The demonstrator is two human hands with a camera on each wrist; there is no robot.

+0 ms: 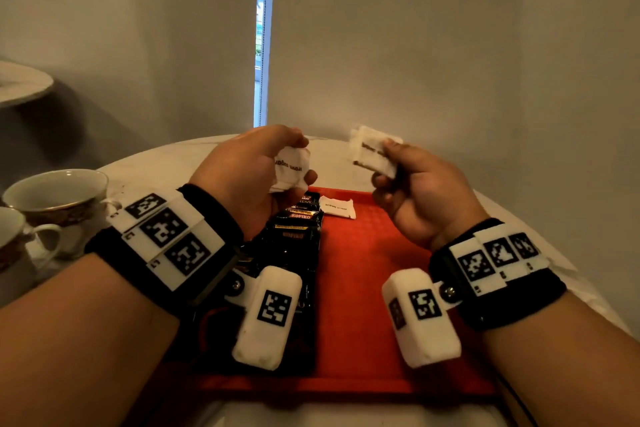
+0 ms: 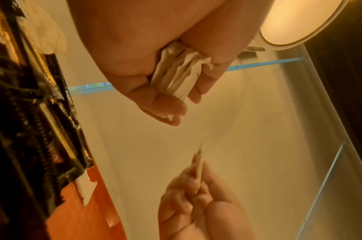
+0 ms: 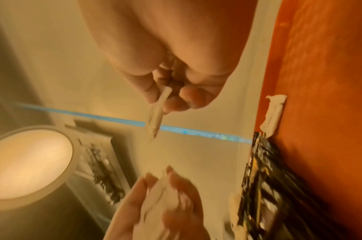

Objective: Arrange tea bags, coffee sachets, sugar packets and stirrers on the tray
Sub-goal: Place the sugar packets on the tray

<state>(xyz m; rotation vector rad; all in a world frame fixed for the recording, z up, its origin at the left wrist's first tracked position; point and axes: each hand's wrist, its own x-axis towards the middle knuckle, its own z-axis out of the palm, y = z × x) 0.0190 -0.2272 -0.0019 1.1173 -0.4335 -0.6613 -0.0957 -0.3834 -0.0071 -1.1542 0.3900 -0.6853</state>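
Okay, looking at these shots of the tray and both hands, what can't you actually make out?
- Packet count in the left hand: head view shows one face; left wrist view shows bunched edges.
- Print on the right hand's packet: motion-blurred.
- Lower coffee sachets: hidden by the left wrist in head view.
- Tea bags, stirrers: not identifiable anywhere.

Black wristbands (image 1: 221, 218) on both bare forearms; white marker-tag plates (image 1: 166, 236); white camera pods (image 1: 268, 317) screwed beneath.

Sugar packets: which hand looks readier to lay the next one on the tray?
Probably the right hand: it pinches one packet over bare tray. The left hand grips a bunch above the coffee sachets.
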